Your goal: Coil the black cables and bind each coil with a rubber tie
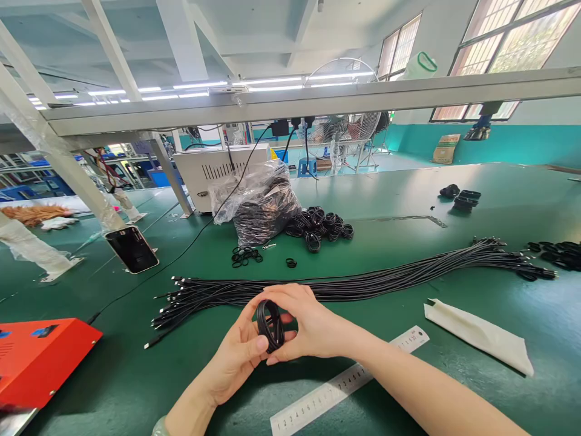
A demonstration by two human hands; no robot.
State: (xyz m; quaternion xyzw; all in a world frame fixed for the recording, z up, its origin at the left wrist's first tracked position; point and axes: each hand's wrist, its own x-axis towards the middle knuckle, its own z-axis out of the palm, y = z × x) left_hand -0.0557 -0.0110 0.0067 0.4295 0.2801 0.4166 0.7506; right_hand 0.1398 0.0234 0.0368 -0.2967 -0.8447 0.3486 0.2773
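Between my two hands is a small coil of black cable [271,326], held upright above the table. My left hand [240,348] grips its left side, thumb at the bottom front. My right hand [306,324] curls round the right side, with fingertips over the top and thumb below. Just behind my hands lies a long bundle of straight black cables [363,287], with metal-tipped connectors at the ends. A steel ruler [327,396] lies flat, partly covered by my right forearm.
Beyond the bundle are a pile of coiled cables [318,224], a plastic bag of cables [263,212] and small black rings [246,257]. A phone [132,249] leans at left above a red machine [45,360]. A whitish folded strip [479,336] lies right. A metal beam [290,100] crosses overhead.
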